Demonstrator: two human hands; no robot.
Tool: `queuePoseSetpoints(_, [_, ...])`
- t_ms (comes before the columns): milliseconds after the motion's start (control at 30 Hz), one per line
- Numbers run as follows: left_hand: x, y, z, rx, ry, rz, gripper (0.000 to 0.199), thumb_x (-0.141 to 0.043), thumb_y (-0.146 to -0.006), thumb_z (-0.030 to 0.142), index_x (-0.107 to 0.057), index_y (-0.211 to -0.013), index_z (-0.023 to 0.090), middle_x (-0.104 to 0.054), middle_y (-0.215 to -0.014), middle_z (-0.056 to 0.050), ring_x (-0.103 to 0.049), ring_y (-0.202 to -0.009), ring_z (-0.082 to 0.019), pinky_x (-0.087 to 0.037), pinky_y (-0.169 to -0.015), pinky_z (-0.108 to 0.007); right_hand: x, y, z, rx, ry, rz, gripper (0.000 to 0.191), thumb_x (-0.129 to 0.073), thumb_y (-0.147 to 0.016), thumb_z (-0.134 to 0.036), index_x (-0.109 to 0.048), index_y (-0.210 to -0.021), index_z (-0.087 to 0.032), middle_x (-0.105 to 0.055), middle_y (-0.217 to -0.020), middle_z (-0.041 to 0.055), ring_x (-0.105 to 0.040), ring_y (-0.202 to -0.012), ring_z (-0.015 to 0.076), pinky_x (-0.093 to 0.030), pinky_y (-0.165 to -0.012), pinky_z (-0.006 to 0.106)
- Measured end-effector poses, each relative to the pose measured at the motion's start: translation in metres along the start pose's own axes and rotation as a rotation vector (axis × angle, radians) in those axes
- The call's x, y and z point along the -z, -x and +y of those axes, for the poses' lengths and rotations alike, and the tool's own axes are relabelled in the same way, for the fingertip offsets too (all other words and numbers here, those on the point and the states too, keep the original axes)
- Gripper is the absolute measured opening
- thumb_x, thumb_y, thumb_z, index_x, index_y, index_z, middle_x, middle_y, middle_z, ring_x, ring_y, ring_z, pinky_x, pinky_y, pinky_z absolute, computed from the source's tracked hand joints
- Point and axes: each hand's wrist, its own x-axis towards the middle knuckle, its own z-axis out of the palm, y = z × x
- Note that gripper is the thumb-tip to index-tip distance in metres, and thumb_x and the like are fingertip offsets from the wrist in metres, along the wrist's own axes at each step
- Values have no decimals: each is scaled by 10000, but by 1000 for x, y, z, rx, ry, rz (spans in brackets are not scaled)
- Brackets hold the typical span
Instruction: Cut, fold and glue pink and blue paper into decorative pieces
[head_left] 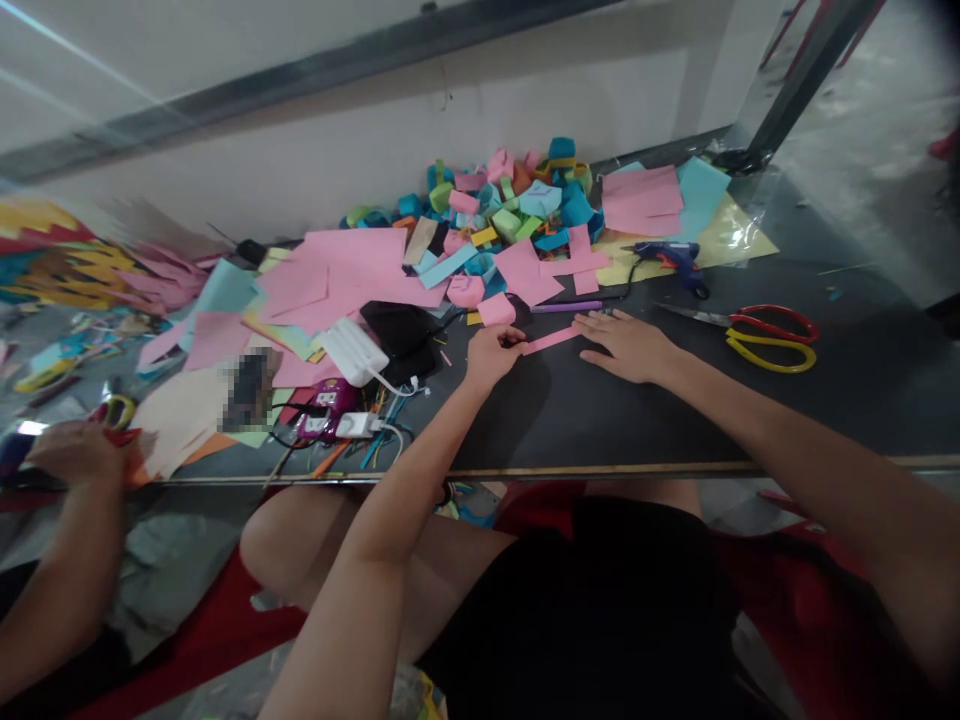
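A narrow pink paper strip (552,341) lies on the dark table (600,420) between my two hands. My left hand (493,356) pinches its left end, fingers curled together. Flat on the table, fingers stretched out, my right hand (626,345) touches the strip's right end with its fingertips. Just behind my left hand sits a folded pink paper piece (496,309). A purple pen-like stick (567,307) lies behind the strip. To the right of my right hand are scissors (772,335) with red and yellow handles.
Small folded paper pieces (510,205) are heaped at the back. A blue glue gun (671,258) lies back right. Pink sheets (360,262), a white power strip (352,352) and cables are left. Another person's hand (79,450) is at the far left.
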Motion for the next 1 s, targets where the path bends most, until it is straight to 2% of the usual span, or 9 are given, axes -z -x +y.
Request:
queuePoseSetpoints(133, [-13,17,13,-268,-238,-29,459,-481,-984,99,-684,-1382,203,-635,-1513,-79,-613,-1387,-222,-489,-1182,-408,-3,-2,-2,-8,-6,-24,787,-325,-1028,-630,-374,-1655,-158,-349,-1703,113,-374,-1573,334,-335,-1286,566])
queuePoseSetpoints(200, [-23,30,21,-354,-366,-90,500,-420,-1042,199,-543,-1521,133,-457,-1653,-119,-480,-1523,-232,-421,-1249,-416,-3,-2,-4,-29,-13,-44,808,-328,-1023,-640,-360,-1660,-145,-329,-1712,116,-352,-1582,343,-316,-1295,568])
queuePoseSetpoints(267, [-30,41,29,-337,-466,-96,598,-389,-1076,343,-396,-1605,63,-340,-1705,-163,-370,-1590,-254,-319,-1312,-430,-1,-2,-6,-45,-23,-51,811,-342,-1019,-643,-356,-1662,-150,-325,-1716,111,-341,-1587,343,-292,-1307,561])
queuePoseSetpoints(367, [-28,50,35,-306,-544,-134,665,-315,-1092,436,-341,-1625,38,-351,-1699,-176,-355,-1596,-276,-185,-1357,-469,0,0,-7,-54,-38,-42,774,-347,-1028,-622,-357,-1664,-182,-331,-1714,98,-344,-1586,337,-274,-1309,575])
queuePoseSetpoints(567, [-4,57,22,-240,-559,-195,706,-368,-1074,477,-343,-1628,39,-326,-1708,-184,-361,-1593,-292,-293,-1323,-429,0,4,-5,-62,-68,0,674,-320,-1055,-544,-394,-1648,-230,-384,-1690,89,-384,-1568,336,-266,-1284,658])
queuePoseSetpoints(767, [1,60,17,-265,-560,-196,678,-384,-1072,451,-363,-1620,52,-351,-1700,-178,-370,-1589,-289,-331,-1304,-433,7,-14,-27,-94,13,61,666,-328,-1049,-506,-524,-1570,-139,-521,-1588,163,-493,-1494,377,-275,-1276,668])
queuePoseSetpoints(833, [-2,60,18,-255,-575,-180,687,-384,-1073,450,-361,-1614,28,-361,-1691,-201,-383,-1581,-292,-342,-1295,-425,5,-26,-45,-34,41,123,621,-357,-1046,-428,-536,-1560,-130,-517,-1596,154,-470,-1515,354,-242,-1308,617])
queuePoseSetpoints(933, [-4,60,18,-263,-583,-163,697,-399,-1068,453,-372,-1601,4,-394,-1669,-223,-401,-1571,-295,-358,-1283,-412,-6,-41,-67,146,-12,15,606,-392,-1004,-238,-485,-1585,-94,-434,-1655,129,-431,-1548,269,-354,-1290,463])
queuePoseSetpoints(1000, [-4,60,17,-275,-580,-163,706,-403,-1068,466,-377,-1597,-1,-402,-1664,-226,-408,-1566,-298,-367,-1275,-411,-15,-43,-71,165,-60,17,624,-354,-999,-186,-440,-1608,-81,-386,-1677,138,-411,-1560,257,-384,-1275,458])
